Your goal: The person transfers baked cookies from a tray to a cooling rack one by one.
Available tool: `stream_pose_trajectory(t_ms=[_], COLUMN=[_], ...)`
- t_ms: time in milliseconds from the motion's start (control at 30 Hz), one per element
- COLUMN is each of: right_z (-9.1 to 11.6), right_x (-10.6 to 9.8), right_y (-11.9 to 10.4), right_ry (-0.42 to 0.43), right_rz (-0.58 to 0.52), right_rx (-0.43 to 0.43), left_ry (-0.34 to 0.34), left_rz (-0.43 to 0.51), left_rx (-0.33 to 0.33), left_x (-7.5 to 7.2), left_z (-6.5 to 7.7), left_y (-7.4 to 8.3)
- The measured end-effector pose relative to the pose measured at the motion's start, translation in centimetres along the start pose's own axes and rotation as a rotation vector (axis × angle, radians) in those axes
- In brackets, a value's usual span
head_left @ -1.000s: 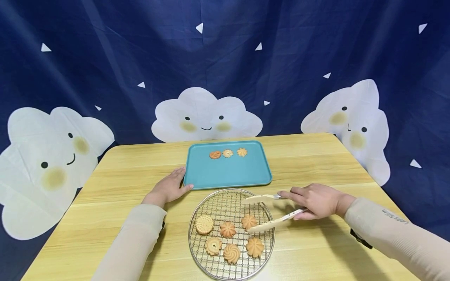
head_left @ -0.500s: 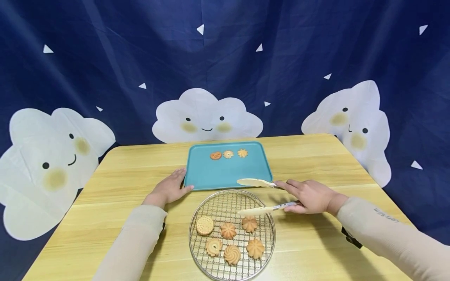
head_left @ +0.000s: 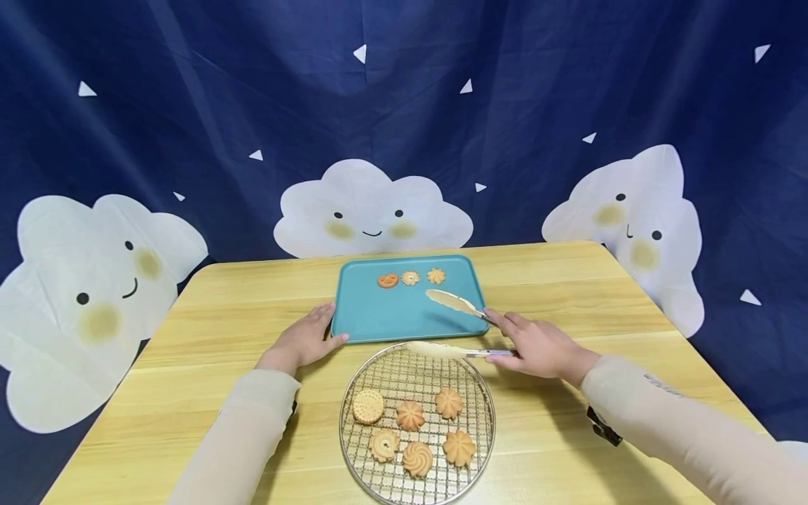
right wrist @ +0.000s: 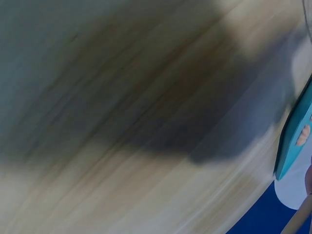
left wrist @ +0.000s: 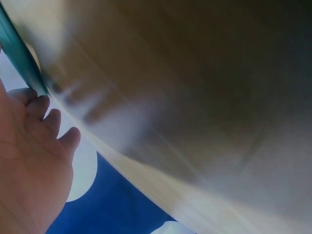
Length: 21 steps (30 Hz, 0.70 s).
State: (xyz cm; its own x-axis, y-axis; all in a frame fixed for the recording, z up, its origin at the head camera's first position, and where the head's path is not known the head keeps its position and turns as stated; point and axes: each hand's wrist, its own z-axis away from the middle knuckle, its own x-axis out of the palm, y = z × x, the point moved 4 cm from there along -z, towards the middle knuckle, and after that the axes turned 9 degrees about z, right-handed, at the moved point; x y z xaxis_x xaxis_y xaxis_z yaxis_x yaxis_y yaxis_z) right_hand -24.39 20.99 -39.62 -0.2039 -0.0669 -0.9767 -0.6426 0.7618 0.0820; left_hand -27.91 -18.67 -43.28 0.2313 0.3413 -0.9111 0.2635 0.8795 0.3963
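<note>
My left hand rests beside the front left corner of the blue tray, its thumb along the front edge and its fingers touching the left side. In the left wrist view, fingertips meet the tray's rim. My right hand holds a pair of tongs with pale tips, spread wide with nothing between them. One arm of the tongs hangs over the tray, the other over the far rim of the round wire rack. Several biscuits lie on the rack.
Along the tray's far side lie a pretzel-shaped biscuit, a ring-shaped biscuit and a star-shaped biscuit. Tray and rack sit close together on a wooden table. A dark blue cloth with clouds hangs behind.
My right hand has moved away from me and to the left, carrying the spread tongs from over the rack's biscuits to the tray's front right area. The left hand has stayed at the tray.
</note>
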Motion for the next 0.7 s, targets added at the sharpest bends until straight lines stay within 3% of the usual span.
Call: stream_pose_trajectory(t_ms=[433, 700], right_z=[-2.2, -3.5], right_x=[0.8, 1.4], right_y=[0.1, 0.2], right_ry=[-0.078, -0.141], right_rz=[-0.062, -0.066], right_rx=[0.264, 0.356], left_ry=[-0.002, 0.001], left_rz=[0.0, -0.001], left_rx=[0.003, 0.002], left_x=[0.2, 0.1], left_z=[0.0, 0.0], left_y=[-0.2, -0.1])
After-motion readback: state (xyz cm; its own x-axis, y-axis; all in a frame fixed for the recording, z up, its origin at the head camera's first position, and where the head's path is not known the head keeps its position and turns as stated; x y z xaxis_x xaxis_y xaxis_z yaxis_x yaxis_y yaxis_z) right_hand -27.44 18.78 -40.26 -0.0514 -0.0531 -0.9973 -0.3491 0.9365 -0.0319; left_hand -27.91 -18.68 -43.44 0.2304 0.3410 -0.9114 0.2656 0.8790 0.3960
